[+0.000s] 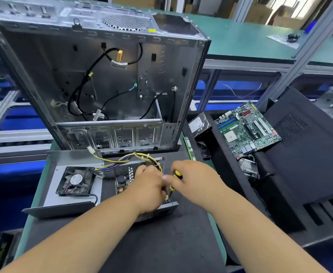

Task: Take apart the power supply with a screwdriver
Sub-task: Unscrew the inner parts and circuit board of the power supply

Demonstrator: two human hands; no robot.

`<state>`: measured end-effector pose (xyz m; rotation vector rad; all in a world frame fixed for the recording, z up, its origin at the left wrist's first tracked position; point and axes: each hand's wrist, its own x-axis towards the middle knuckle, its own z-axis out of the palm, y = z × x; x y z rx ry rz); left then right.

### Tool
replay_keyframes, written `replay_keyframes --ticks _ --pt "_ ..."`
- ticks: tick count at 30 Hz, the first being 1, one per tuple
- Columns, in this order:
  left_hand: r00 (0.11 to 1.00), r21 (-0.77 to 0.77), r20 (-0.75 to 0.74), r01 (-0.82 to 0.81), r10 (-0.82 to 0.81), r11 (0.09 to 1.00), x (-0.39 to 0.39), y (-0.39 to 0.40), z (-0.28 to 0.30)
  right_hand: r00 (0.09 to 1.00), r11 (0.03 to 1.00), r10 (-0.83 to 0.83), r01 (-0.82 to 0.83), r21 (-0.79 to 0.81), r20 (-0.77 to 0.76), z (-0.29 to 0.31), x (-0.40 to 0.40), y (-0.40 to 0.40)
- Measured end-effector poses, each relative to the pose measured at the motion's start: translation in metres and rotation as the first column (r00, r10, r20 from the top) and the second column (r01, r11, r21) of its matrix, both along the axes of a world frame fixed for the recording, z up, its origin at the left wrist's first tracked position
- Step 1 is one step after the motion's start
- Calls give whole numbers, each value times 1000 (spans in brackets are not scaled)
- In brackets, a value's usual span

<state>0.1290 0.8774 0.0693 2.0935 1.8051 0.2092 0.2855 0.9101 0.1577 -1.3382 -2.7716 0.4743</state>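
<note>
1. Power supply [126, 174]: opened, lying on the dark mat [161, 243] at the near centre of the bench, its circuit board exposed and its near metal wall [167, 206] facing the viewer.
2. Cover [71, 158]: the grey sheet-metal lid of the supply, lying just left of the board, inner side up, with the black fan [76, 181] mounted in it.
3. Wire bundle [126, 159]: yellow, black and purple leads that arch over the far side of the supply and end in a white plug [90, 149].
4. Left hand [147, 186]: resting on top of the board, fingers curled down over the parts; whether it grips any of them cannot be told.
5. Right hand [193, 180]: fingers closed round the screwdriver [174, 182], which has a yellow-and-black handle; the shaft slants down to the near right corner of the supply, close against the left hand.
6. Computer case [102, 79]: empty, open side toward the viewer, standing just beyond the supply, loose black cables hanging inside.
7. Motherboard [246, 129]: green, lying to the right on a black panel [309, 154].
8. Hard drive [199, 124]: lying between the case and the motherboard.
</note>
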Motion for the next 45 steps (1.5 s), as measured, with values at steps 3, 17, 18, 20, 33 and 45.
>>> replay_keyframes --ticks 3,17,18,20,33,45 --pt "1000 1 -2 3 -3 1000 3 -3 9 1000 1000 2 -1 -23 10 1 -1 5" --pt "991 -132 -135 -1 -17 991 16 -18 18 999 998 53 -53 -46 -5 -2 -3 9" --pt "988 -154 -151 13 -36 988 17 -20 16 998 998 58 -58 -7 17 -3 -3 9" --pt "982 -166 -182 29 -59 986 17 -22 14 996 994 59 -65 92 64 -5 -3 9" --pt "979 -119 -200 6 -30 993 19 -22 9 996 997 58 -61 -41 -75 -4 -1 14" --pt "976 -120 -217 -7 -20 993 19 -22 10 996 996 84 -83 36 -43 -11 3 13"
